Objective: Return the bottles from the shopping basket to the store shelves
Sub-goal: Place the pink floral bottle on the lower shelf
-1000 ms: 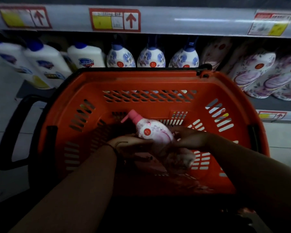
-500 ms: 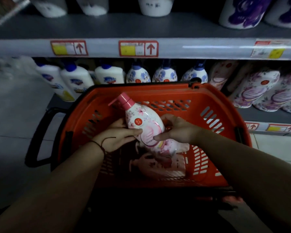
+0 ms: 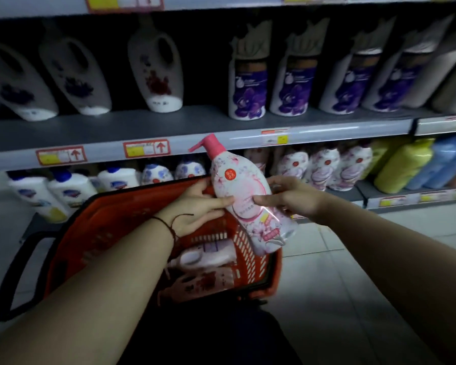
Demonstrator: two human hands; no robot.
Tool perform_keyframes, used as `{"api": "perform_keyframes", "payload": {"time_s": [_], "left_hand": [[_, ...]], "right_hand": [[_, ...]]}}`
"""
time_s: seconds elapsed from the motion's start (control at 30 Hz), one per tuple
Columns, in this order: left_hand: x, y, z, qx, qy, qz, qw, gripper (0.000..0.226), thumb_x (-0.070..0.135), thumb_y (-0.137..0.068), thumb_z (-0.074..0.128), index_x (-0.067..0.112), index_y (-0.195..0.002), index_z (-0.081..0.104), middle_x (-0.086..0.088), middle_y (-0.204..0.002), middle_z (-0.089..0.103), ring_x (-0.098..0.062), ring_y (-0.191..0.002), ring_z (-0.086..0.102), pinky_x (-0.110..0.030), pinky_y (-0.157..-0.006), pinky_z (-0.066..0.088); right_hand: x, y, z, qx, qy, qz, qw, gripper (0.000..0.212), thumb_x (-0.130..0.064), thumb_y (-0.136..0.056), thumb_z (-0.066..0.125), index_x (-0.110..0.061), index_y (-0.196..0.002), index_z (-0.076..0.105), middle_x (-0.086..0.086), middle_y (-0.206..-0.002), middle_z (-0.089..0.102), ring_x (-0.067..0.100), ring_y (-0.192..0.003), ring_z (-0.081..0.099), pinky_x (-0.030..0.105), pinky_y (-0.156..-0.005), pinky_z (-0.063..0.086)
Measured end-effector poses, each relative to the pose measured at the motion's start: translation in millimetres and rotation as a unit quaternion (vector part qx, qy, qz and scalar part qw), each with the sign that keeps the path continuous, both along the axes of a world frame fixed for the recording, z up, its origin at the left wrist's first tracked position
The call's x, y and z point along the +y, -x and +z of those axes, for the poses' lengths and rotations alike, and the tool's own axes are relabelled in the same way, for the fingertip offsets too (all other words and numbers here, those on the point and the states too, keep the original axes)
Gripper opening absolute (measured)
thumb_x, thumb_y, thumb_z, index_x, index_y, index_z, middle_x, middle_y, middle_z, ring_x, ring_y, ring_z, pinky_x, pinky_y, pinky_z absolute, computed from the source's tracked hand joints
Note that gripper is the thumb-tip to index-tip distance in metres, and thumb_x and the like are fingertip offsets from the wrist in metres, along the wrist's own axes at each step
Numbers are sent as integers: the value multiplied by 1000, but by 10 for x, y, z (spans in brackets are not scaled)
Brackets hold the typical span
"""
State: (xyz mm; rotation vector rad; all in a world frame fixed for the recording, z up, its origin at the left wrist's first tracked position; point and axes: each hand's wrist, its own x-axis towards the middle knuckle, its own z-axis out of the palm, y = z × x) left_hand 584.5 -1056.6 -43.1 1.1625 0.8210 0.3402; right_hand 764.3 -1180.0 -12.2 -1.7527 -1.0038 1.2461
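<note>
Head view takes in the store shelves (image 3: 195,125) across twelve o'clock, the lower tier at two o'clock lined with pink-flowered bottles (image 3: 324,164) matching mine, which I judge is where this one belongs. At seven o'clock the orange shopping basket (image 3: 121,219) sits low, other bottles (image 3: 206,254) lying inside. Dead centre I hold the pink pump bottle (image 3: 242,191) above the basket rim, tilted, pump up. My left hand (image 3: 195,206) and right hand (image 3: 292,198) each grip its sides, both closed round it to steady the weight.
</note>
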Motion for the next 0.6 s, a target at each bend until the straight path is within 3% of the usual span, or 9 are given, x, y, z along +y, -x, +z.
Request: {"api": "perform_keyframes", "payload": {"time_s": [0.1, 0.2, 0.3, 0.43, 0.5, 0.6], "left_hand": [[-288, -549, -45, 18, 40, -79, 996, 42, 0, -82, 67, 13, -120, 55, -3, -106, 69, -13, -90, 68, -26, -74, 57], [-523, -1125, -250, 55, 103, -111, 987, 38, 1, -81, 69, -2, -117, 58, -12, -107, 70, -18, -89, 69, -30, -82, 57], [-646, -1556, -499, 105, 107, -132, 980, 25, -1, -81, 68, 3, -105, 62, -7, -93, 70, -13, -77, 68, -29, -80, 54], [-429, -1975, -828, 145, 97, -110, 978, 30, -9, -76, 68, 1, -104, 59, -11, -102, 69, -20, -92, 68, -44, -93, 53], [-175, -2129, -937, 162, 75, -109, 978, 15, -11, -82, 61, 3, -83, 58, -11, -83, 65, -14, -67, 68, -36, -75, 59], [187, -2274, -1056, 194, 51, -109, 974, 27, -11, -92, 42, 6, -72, 50, -10, -74, 54, -8, -41, 61, -21, -48, 53]], "right_hand": [[-425, -413, 14, -5, 31, -45, 999, 25, -21, -83, 72, -12, -106, 69, 7, -94, 76, 21, -80, 73, 20, -59, 54], [-733, -787, -215, -32, 88, -82, 992, 32, -31, -83, 71, -10, -107, 70, 8, -93, 76, 21, -81, 74, 27, -67, 58], [-826, -1063, -512, -37, 133, -95, 986, 34, -35, -81, 72, -12, -106, 67, 8, -95, 76, 25, -86, 73, 37, -79, 59], [-580, -1315, -910, -27, 104, -113, 988, 27, -34, -78, 75, -20, -100, 67, 6, -97, 75, 21, -87, 73, 36, -79, 59], [-328, -1389, -1114, -1, 81, -124, 989, 22, -29, -82, 73, -19, -100, 68, 6, -101, 75, 18, -87, 72, 33, -80, 59], [113, -1445, -1384, 14, 34, -119, 992, 26, -23, -86, 69, -17, -111, 66, 6, -110, 73, 18, -94, 70, 32, -87, 57]]}}
